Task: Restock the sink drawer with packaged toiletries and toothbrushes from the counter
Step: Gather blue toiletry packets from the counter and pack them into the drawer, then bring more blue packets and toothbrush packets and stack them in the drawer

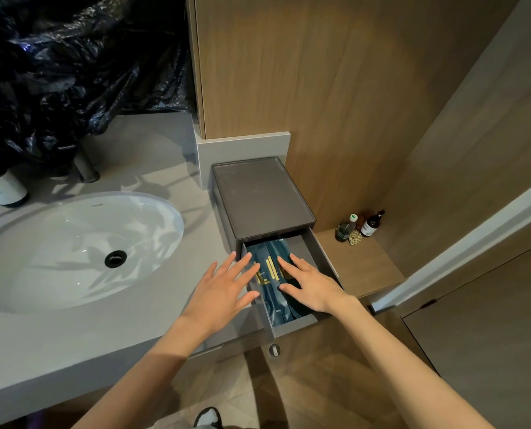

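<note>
Drawer (292,328) was pulled open, and two dark blue packets (269,274) lay side by side in the drawer's left half. Left hand (224,286) was spread flat with straight fingers over the drawer's left wall and the nearer packet, gripping nothing. Right hand (310,283), fingers straight too, rested flat on the right-hand packet. The sink (72,243) lay left of the drawer.

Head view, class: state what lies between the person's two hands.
Dark blue packets in the open drawer lie between the left hand and the right hand; the head view shows this.
</note>
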{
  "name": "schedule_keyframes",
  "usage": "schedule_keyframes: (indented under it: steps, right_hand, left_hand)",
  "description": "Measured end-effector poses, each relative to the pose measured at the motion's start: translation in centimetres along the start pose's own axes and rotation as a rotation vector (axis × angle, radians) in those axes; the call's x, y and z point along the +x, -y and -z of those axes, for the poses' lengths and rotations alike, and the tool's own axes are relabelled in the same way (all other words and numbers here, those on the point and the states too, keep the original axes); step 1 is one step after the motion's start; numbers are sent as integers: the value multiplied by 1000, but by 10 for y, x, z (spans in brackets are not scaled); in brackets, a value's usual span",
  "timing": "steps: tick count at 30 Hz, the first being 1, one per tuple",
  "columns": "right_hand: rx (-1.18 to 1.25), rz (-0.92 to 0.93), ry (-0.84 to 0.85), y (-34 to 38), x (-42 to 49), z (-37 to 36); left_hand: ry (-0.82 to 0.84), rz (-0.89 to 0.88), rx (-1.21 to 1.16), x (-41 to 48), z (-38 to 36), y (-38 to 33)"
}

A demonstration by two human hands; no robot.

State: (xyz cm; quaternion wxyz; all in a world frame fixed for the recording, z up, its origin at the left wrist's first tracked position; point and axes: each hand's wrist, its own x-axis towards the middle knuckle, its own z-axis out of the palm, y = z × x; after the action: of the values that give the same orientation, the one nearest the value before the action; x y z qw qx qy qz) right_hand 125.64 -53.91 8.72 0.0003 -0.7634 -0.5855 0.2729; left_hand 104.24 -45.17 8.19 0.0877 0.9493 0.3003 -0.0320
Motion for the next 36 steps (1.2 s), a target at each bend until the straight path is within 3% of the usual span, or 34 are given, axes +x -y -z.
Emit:
schedule_keyframes:
  steps: [5, 9, 13, 17, 26, 36]
  right_hand:
    - [104, 106, -239, 6, -37, 21]
    - [263, 199, -399, 16, -72, 32]
    - [424, 269, -455, 44, -99, 28]
    - [539, 352, -377, 92, -120, 3]
    - [451, 466, 3, 228, -135, -103]
    - [466, 468, 76, 428, -150, -203]
  left_hand:
    - [-64, 119, -114, -26, 17, -14]
    - [-314, 257, -303, -65, 31, -27]
    - [-505, 419, -499, -125, 35, -29]
    - [-576, 607, -608, -201, 25, -23]
    - [-660, 978, -883, -377, -43, 19]
    - [-620, 997, -932, -565, -42, 136]
